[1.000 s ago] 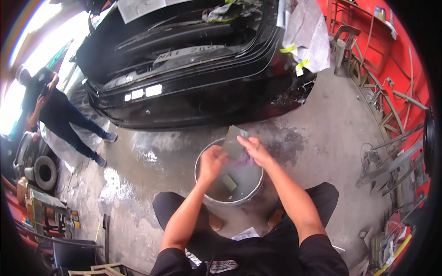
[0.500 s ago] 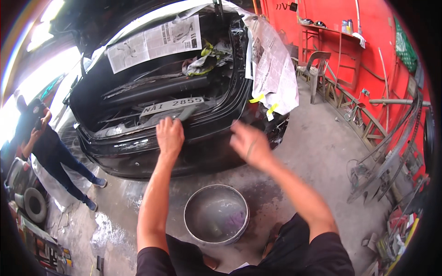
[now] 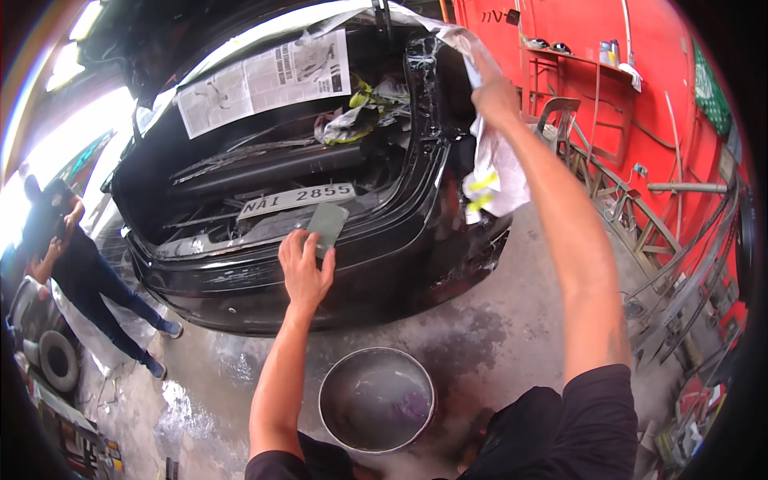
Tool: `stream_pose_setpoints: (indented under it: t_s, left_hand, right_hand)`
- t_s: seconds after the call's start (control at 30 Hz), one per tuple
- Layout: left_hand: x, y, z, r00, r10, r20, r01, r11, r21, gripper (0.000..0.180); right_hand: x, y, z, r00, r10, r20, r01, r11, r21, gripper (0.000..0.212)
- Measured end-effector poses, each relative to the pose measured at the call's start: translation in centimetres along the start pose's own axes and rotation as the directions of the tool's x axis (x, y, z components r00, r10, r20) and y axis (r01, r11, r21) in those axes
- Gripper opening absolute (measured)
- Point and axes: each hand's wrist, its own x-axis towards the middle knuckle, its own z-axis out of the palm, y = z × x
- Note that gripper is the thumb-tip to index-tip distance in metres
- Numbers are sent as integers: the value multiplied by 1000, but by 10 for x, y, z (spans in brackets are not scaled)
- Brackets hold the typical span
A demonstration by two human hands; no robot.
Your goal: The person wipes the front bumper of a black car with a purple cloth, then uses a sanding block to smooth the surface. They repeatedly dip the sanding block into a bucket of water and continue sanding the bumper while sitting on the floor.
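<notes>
My left hand (image 3: 304,268) holds a flat grey-green rectangular sheet, like sandpaper (image 3: 327,224), above the rear edge of a black car's open trunk. My right hand (image 3: 496,102) is raised at the trunk's right corner, closed on the newspaper masking sheet (image 3: 502,172) that hangs over the car's right side with yellow tape on it. Its fingertips are partly hidden. Below my hands is the black rear bumper (image 3: 360,292), wet and shiny in places. A licence plate (image 3: 296,200) lies inside the trunk.
A round bucket (image 3: 340,428) of murky water stands on the wet floor between my legs and the bumper. Newspaper (image 3: 264,84) covers the trunk's back. A person (image 3: 80,256) stands at the left. Along the red wall are a chair (image 3: 558,120), a small table (image 3: 580,60) and metal parts (image 3: 680,264).
My right hand has moved up and right from the bumper to the masking sheet, which is now drawn aside, baring more of the corner. My left hand has tilted the grey-green sheet up.
</notes>
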Motion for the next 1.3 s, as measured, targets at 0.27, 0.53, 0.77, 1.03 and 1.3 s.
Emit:
stream_pose_setpoints:
  t_s: [0.27, 0.53, 0.77, 1.03, 1.3]
  left_hand:
    - [-1, 8, 7, 999, -21, 47, 20, 1000, 15, 44]
    - [1, 5, 3, 996, -32, 89, 30, 999, 28, 45]
    - [-2, 4, 4, 997, -5, 72, 1, 999, 51, 42]
    - [2, 0, 3, 997, 1, 82, -4, 999, 41, 43]
    - [4, 2, 9, 990, -42, 135, 43, 999, -5, 45]
  right_hand:
    - [57, 109, -72, 969, -110, -222, 31, 943, -331, 57]
    - [51, 100, -82, 958, -204, -203, 91, 884, -459, 67]
    - [34, 124, -62, 849, -523, -74, 340, 648, -682, 67]
    - [35, 146, -30, 941, -338, -12, 282, 803, -525, 45]
    - [43, 156, -23, 957, -290, -17, 227, 785, -577, 51]
